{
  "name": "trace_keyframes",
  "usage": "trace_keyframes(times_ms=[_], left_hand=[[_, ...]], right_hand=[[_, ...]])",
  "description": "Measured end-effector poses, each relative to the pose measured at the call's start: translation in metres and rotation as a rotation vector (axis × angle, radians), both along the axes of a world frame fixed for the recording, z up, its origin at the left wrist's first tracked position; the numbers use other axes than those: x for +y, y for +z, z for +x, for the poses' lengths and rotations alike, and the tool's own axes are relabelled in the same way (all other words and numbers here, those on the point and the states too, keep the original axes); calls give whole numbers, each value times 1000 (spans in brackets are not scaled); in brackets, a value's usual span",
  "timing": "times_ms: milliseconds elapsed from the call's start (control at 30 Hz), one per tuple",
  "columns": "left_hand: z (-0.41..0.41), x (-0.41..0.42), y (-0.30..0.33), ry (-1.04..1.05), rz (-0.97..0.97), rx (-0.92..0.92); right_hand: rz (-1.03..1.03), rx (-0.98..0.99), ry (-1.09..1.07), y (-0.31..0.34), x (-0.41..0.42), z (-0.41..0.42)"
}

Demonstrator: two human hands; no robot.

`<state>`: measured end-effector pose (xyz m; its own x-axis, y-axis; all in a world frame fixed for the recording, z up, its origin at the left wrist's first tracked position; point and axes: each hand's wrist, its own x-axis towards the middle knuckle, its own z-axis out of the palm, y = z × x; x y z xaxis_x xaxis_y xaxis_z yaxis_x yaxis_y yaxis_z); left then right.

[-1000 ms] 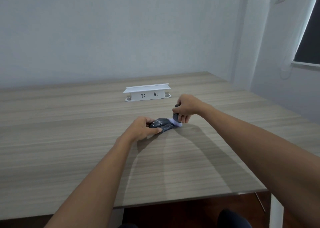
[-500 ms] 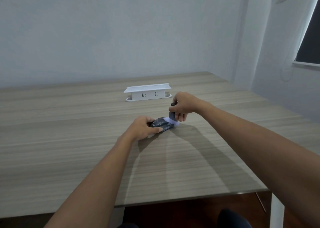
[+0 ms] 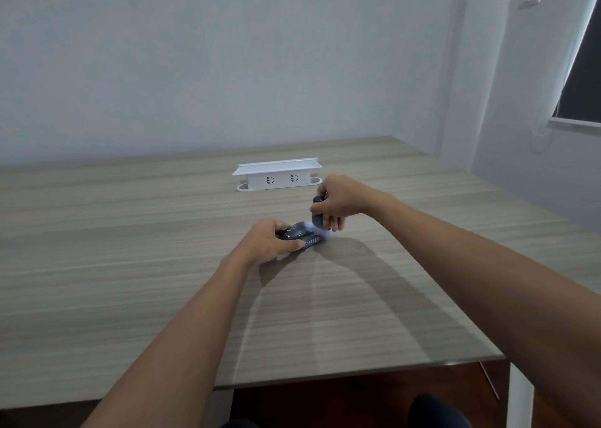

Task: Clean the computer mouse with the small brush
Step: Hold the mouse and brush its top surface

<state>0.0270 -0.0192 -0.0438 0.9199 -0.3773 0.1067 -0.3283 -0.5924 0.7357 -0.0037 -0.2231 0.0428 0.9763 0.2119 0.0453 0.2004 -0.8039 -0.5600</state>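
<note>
Left hand [image 3: 265, 244] clamped over the near end of the dark computer mouse [image 3: 304, 236], pinning it flat on the wooden surface [image 3: 130, 265] near centre. Right hand [image 3: 338, 200] wrapped tight round the small brush [image 3: 317, 221], handle upright, pale bristles touching the mouse's far end at about 2 o'clock. White socket box [image 3: 278, 177] sitting well apart at 12 o'clock from the mouse.

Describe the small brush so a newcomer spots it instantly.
On the wooden table, in front of the white power strip, the right hand grips the small brush upright. Its pale bristles touch the dark computer mouse that the left hand holds.
</note>
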Motion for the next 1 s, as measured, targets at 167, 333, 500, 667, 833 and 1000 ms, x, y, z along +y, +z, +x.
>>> trace_keyframes(times_ms=[167,333,500,667,833,1000], left_hand=[[-1,0,0,-6,8,-14],[-4,-1,1,-4,4,2],[-5,1,2,-2,15,-1],[-7,-1,2,2,-12,1],[-10,-2,4,19,3,-13],[-12,-3,3,48,-1,-26]], right_hand=[[7,-5,36,6,-2,-1],[-84,-60,14,0,-5,-2],[86,-8,94,4,3,-3],[-64,-25,16,4,-3,1],[-19,-31,27,0,3,0],[3,7,16,3,-1,0]])
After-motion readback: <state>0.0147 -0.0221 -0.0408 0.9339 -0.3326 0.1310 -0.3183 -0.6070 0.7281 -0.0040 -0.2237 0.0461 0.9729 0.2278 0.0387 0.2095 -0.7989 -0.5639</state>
